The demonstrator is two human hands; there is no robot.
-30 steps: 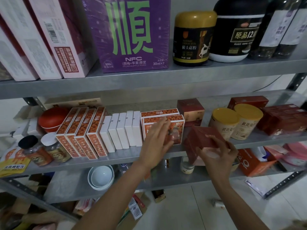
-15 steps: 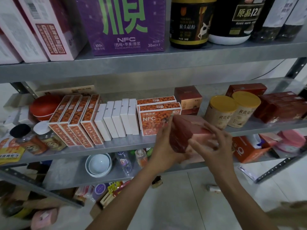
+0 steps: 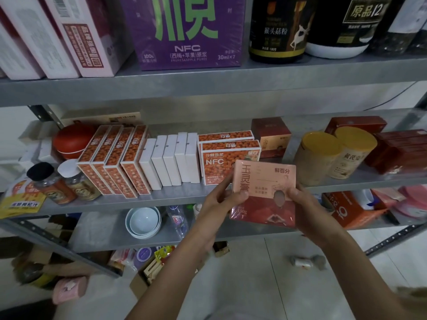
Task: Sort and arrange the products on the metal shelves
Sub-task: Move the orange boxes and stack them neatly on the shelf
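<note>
I hold a flat pink-and-red box (image 3: 263, 181) upright in front of the middle metal shelf (image 3: 180, 197), its printed face toward me. My left hand (image 3: 223, 199) grips its left edge and my right hand (image 3: 302, 204) grips its right edge. Behind the box on that shelf stand two orange NFC boxes (image 3: 221, 155), a row of white boxes (image 3: 171, 160) and several slanted orange boxes (image 3: 113, 162). A dark red box (image 3: 271, 135) stands further back.
Two yellow-lidded tubs (image 3: 332, 153) and red cartons (image 3: 402, 151) fill the shelf's right end. Jars (image 3: 60, 183) and a red bowl (image 3: 71, 140) sit at its left. The top shelf holds a purple carton (image 3: 189, 33) and dark tubs. White bowls (image 3: 143, 221) rest on the lower shelf.
My left hand left the orange NFC box and joined my right hand on the red box. The box has been turned from tilted to face me, held by both hands.
</note>
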